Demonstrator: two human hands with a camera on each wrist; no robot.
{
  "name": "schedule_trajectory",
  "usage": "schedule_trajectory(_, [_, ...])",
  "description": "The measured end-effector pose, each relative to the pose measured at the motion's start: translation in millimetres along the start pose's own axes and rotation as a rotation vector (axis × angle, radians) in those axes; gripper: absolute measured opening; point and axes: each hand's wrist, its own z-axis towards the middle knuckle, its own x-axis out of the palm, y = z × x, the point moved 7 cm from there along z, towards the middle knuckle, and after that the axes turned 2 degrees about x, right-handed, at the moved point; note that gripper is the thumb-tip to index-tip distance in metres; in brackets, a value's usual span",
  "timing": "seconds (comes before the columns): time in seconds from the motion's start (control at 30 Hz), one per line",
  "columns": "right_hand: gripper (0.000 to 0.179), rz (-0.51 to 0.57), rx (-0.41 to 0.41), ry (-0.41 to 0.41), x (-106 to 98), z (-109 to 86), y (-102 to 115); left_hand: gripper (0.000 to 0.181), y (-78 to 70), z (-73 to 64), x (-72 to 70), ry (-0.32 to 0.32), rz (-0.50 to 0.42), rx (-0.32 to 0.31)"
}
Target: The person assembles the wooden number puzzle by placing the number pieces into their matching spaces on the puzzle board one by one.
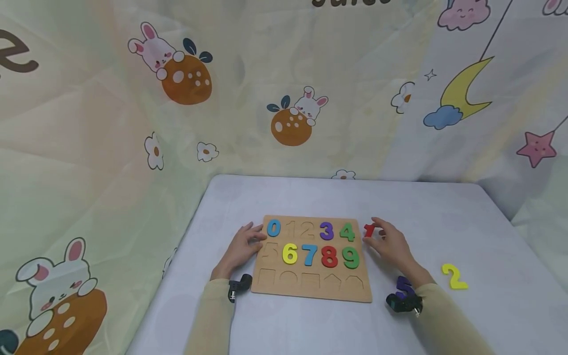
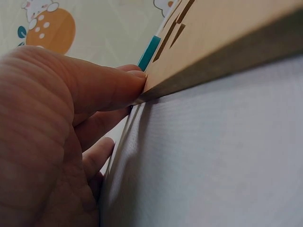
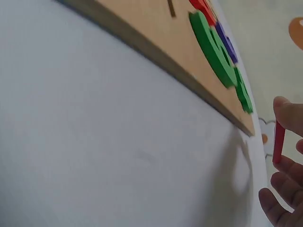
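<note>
head: high, forward-down; wrist: low, close; 3 share: board

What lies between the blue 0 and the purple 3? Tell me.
The head view shows the empty 1 recess and the empty 2 recess between the blue 0 and the purple 3.

Left sleeve: pale beige, long, plain. Right sleeve: same pale beige, long, plain. Left camera: small, black, rounded, just beyond cuff, little silvery fitting on near left side. Right camera: also black, compact, rounded, silvery piece at near right. Left hand, right hand: bare.
</note>
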Motion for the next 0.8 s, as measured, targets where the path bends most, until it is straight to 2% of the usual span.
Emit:
schedule_trajectory(0.3, [0.071, 0.048, -0.017, 0.041, 31.8, 4.1, 30.5, 0.018, -0.2, -0.5, 0.0, -0.006, 0.003, -0.004])
schedule_trajectory(0.8, [0.067, 0.073, -0.136, 0.058, 65.1, 12.5, 80.7, 0.019, -0.6, -1.0, -0.4, -0.003, 0.006, 0.007])
